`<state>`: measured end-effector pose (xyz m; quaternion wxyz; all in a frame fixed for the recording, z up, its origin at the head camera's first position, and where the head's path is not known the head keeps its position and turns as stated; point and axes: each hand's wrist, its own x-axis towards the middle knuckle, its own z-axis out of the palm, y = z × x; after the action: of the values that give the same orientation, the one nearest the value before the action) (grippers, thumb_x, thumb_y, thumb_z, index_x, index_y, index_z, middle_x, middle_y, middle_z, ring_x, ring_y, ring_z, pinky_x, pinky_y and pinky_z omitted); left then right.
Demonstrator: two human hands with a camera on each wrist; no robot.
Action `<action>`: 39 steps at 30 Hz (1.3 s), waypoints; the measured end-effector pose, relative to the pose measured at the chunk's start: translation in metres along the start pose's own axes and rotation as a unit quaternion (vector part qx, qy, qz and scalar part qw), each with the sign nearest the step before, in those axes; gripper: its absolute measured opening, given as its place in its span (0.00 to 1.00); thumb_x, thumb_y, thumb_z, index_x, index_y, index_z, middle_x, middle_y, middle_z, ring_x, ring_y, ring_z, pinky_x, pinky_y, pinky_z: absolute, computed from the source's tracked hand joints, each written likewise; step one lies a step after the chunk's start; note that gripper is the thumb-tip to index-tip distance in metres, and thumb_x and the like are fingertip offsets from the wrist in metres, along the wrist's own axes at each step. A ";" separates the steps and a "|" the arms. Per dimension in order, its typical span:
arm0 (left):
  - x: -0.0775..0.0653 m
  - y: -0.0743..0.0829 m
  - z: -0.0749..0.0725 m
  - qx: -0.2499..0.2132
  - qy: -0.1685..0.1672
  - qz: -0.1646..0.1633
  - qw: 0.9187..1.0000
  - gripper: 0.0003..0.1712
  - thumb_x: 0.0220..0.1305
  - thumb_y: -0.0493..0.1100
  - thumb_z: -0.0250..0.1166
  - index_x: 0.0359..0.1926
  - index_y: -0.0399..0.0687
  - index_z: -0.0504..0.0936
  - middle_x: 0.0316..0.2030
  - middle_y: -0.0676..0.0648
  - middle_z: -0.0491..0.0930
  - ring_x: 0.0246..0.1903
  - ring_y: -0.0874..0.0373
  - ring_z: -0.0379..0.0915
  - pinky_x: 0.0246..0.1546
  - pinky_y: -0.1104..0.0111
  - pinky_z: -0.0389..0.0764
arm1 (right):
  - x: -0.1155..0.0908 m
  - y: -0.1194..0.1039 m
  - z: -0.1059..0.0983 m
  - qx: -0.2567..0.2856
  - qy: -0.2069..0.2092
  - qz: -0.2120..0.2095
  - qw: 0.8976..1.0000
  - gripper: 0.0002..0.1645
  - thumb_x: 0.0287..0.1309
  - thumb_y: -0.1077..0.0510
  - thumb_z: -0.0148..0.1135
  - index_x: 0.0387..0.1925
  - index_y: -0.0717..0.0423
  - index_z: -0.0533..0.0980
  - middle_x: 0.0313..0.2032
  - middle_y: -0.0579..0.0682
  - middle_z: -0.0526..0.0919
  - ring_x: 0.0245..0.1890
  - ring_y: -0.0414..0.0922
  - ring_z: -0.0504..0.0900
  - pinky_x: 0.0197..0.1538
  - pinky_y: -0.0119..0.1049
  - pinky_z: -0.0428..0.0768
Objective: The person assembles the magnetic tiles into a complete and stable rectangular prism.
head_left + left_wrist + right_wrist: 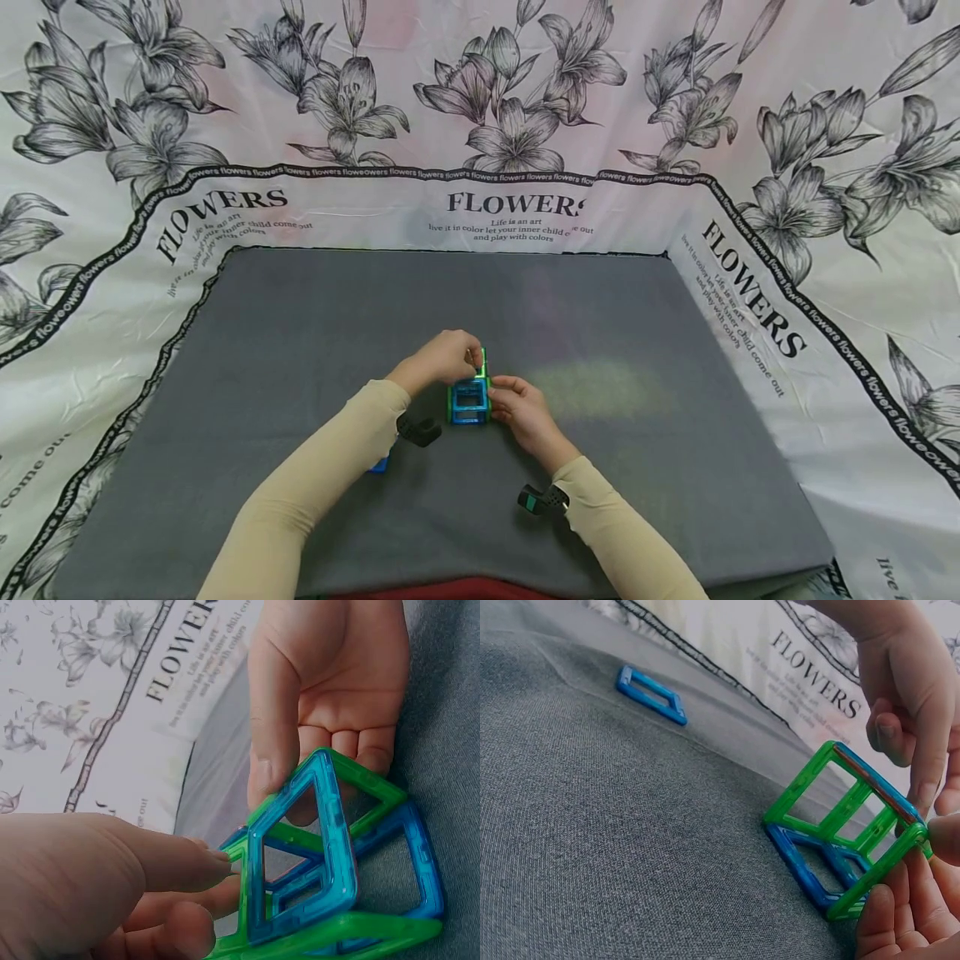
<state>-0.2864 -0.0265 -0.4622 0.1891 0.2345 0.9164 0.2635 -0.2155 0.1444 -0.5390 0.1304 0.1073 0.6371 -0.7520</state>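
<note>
A small box-like build of blue and green see-through magnetic tiles (469, 409) stands on the grey cloth, with open square frames on its sides. My left hand (448, 357) is at its far end. In the left wrist view that hand's thumb and fingers pinch a green tile (243, 892) joined to the build. From the right side, my right hand (528, 417) holds the build, its thumb and fingers at a green side tile (881, 871). A separate blue tile (646, 700) lies flat on the cloth; in the head view my left forearm partly hides it.
The grey cloth (300, 333) covers the table under both hands. A white flower-printed sheet (517, 225) borders it at the back and sides. Each wrist carries a black camera, the left one (420, 431) close to the build. Something red (457, 589) shows at the near edge.
</note>
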 end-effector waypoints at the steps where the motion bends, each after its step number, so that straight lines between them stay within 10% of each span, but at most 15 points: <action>1: 0.001 0.000 0.001 -0.003 -0.006 -0.002 1.000 0.08 0.66 0.33 0.62 0.42 0.44 0.86 0.43 0.42 0.86 0.24 0.58 0.77 0.25 0.70 0.77 | 0.000 0.000 0.000 -0.001 -0.001 -0.001 1.000 0.14 0.68 0.66 0.58 0.54 0.63 0.74 0.31 0.39 0.80 0.29 0.36 0.80 0.40 0.33 0.79; 39: 0.009 0.001 0.007 -0.044 -0.035 -0.037 0.998 0.06 0.67 0.35 0.66 0.33 0.48 0.78 0.29 0.45 0.80 0.16 0.61 0.74 0.23 0.71 0.76 | -0.002 0.004 0.003 0.014 0.015 -0.021 1.000 0.10 0.66 0.67 0.59 0.48 0.67 0.77 0.31 0.40 0.81 0.30 0.35 0.82 0.39 0.30 0.80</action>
<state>-0.2899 -0.0181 -0.4689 0.2409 0.2007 0.9048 0.2882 -0.2120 0.1408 -0.5411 0.1035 0.1066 0.6305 -0.7619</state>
